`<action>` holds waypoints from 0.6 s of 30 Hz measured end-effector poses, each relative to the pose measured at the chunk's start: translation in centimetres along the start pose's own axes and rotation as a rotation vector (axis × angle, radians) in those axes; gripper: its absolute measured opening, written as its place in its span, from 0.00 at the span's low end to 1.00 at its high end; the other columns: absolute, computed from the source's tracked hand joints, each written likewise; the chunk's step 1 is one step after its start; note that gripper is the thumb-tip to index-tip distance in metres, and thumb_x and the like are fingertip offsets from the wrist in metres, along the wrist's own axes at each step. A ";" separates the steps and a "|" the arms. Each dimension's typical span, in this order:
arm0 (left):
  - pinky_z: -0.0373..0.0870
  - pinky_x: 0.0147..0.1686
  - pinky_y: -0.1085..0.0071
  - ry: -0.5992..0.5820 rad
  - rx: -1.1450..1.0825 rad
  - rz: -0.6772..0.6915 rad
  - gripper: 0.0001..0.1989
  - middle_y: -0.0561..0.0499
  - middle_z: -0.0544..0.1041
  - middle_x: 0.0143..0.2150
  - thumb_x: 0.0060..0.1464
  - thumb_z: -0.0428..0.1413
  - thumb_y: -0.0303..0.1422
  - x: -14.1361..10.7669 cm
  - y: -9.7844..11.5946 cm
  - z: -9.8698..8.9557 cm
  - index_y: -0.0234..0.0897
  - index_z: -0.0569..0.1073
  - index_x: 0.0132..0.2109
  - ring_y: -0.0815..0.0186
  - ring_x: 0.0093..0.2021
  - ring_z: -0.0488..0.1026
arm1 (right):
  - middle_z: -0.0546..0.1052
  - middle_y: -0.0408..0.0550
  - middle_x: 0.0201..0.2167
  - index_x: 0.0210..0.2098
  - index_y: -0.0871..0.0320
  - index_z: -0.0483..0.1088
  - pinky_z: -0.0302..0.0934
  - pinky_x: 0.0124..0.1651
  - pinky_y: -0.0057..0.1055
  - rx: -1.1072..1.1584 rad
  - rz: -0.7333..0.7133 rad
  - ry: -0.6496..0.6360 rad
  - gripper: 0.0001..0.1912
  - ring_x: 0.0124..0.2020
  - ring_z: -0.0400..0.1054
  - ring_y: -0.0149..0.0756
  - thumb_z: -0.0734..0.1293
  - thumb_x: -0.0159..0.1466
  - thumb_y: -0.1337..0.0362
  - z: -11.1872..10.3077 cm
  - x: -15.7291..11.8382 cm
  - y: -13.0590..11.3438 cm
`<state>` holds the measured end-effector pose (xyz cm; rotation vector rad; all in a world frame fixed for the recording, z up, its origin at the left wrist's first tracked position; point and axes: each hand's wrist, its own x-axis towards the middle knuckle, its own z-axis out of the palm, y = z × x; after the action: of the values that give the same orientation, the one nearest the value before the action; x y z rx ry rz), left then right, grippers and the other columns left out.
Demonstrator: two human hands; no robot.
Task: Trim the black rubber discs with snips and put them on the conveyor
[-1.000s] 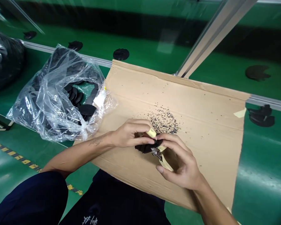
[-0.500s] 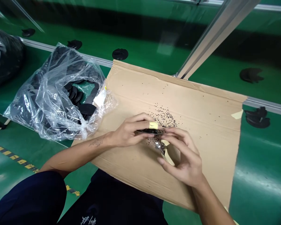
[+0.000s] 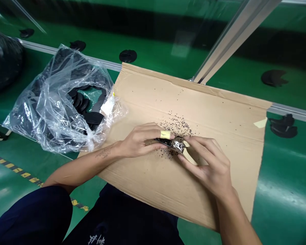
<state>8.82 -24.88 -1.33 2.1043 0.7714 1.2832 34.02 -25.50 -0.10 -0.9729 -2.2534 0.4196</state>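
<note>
Scraps point(image 3: 181, 126) on cardboard point(image 3: 234, 146), plastic bag point(image 3: 49, 105) alongside, left grip point(image 3: 137, 140) pinching part point(image 3: 165, 141), right grip point(image 3: 216, 167) clasping pliers point(image 3: 177, 146)

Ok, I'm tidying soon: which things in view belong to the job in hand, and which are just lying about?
Probably in the job:
black part in left hand
pliers in right hand
cardboard beneath
clear bag of black discs

Apparently lying about:
loose black bits on the cardboard
black pieces around the cardboard
plastic bag at far left

Floor point(image 3: 5, 195) green, glossy; black-and-yellow striped tape point(image 3: 25, 175) crosses it. Metal post point(image 3: 232, 41) slants at upper right. Light reflects off green surface point(image 3: 285, 190), right.
</note>
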 end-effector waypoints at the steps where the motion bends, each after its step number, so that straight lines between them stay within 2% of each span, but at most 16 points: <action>1: 0.78 0.42 0.69 -0.002 0.002 0.004 0.17 0.44 0.83 0.42 0.60 0.62 0.28 0.0 0.0 0.0 0.37 0.77 0.56 0.66 0.41 0.79 | 0.79 0.54 0.48 0.60 0.52 0.70 0.70 0.47 0.44 0.001 0.000 0.003 0.26 0.46 0.75 0.47 0.74 0.63 0.65 0.0 0.0 0.0; 6: 0.78 0.43 0.70 0.004 -0.008 0.025 0.19 0.44 0.83 0.42 0.60 0.63 0.27 0.0 -0.1 0.0 0.37 0.76 0.58 0.66 0.42 0.79 | 0.80 0.53 0.47 0.58 0.52 0.70 0.70 0.46 0.42 0.016 -0.001 0.007 0.24 0.44 0.75 0.44 0.74 0.63 0.66 -0.1 0.1 -0.2; 14: 0.78 0.41 0.70 0.004 -0.001 0.019 0.19 0.45 0.83 0.42 0.60 0.63 0.29 -0.1 -0.2 0.0 0.38 0.76 0.58 0.67 0.40 0.79 | 0.80 0.53 0.47 0.59 0.51 0.70 0.71 0.46 0.43 0.018 0.013 0.011 0.26 0.45 0.76 0.45 0.74 0.63 0.65 -0.2 0.0 -0.3; 18: 0.78 0.43 0.69 0.011 -0.009 0.038 0.20 0.44 0.83 0.43 0.60 0.63 0.28 -0.1 -0.2 0.0 0.37 0.75 0.59 0.66 0.43 0.79 | 0.80 0.53 0.48 0.59 0.52 0.71 0.72 0.46 0.44 0.049 -0.004 -0.008 0.25 0.45 0.76 0.45 0.74 0.63 0.66 -0.1 -0.1 -0.2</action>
<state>8.74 -24.79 -1.55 2.1159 0.7315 1.3168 34.04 -25.68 -0.03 -0.9428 -2.2418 0.4750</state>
